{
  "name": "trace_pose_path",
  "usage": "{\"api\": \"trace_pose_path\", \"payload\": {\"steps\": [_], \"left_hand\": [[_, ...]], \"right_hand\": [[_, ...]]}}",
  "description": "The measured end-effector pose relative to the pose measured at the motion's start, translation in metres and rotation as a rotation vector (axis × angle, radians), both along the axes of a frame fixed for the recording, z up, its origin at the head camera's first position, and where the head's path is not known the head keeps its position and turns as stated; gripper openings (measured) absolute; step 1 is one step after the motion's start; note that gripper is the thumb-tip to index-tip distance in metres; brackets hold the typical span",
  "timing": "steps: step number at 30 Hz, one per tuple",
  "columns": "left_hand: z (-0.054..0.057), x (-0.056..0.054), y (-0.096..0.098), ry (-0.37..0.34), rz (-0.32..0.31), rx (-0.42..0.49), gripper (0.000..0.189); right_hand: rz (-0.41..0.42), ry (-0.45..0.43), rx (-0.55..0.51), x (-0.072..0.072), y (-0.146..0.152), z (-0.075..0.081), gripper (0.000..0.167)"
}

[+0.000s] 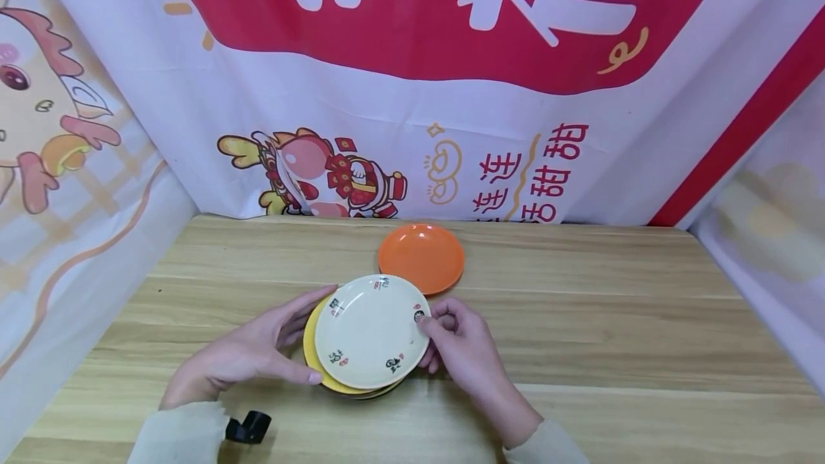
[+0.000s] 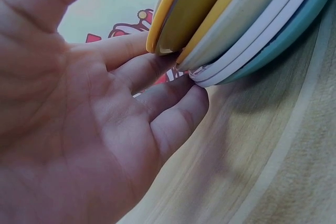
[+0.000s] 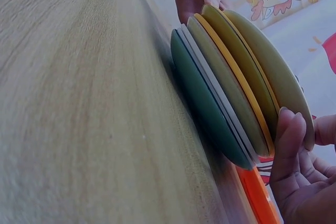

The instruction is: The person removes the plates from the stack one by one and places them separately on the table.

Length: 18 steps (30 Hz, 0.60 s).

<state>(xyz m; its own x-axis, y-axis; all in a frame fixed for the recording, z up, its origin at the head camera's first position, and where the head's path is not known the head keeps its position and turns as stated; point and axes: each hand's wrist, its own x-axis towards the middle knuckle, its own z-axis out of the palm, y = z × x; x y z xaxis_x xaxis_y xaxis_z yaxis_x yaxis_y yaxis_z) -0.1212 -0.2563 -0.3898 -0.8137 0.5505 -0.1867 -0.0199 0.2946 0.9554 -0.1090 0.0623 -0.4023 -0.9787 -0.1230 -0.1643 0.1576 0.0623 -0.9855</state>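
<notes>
A cream-white plate with small dark and red marks round its rim lies tilted on top of a stack. My right hand pinches its right rim, thumb on top and fingers underneath. Below it a yellow plate shows at the left. My left hand spreads along the stack's left side, thumb at the front rim; in the left wrist view its nearly straight fingers touch the plate edges. Lower in the stack, the right wrist view shows another yellow rim, pale plates and a green plate at the bottom.
Behind the stack an orange plate lies on the wooden table. A printed cloth hangs along the table's back edge, with more cloth at both sides. A black object sits by the left sleeve.
</notes>
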Motion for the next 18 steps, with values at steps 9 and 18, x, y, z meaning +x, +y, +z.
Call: {"api": "trace_pose_path", "payload": {"steps": [9, 18], "left_hand": [[-0.0004, 0.0003, 0.0001, -0.019, 0.009, -0.003, 0.112], [-0.0015, 0.0003, 0.0, -0.03, 0.023, -0.016, 0.113]], "right_hand": [[0.005, 0.004, 0.009, -0.0003, 0.0003, 0.0005, 0.019], [-0.002, 0.004, 0.012, -0.0002, 0.0011, 0.0004, 0.019]]}}
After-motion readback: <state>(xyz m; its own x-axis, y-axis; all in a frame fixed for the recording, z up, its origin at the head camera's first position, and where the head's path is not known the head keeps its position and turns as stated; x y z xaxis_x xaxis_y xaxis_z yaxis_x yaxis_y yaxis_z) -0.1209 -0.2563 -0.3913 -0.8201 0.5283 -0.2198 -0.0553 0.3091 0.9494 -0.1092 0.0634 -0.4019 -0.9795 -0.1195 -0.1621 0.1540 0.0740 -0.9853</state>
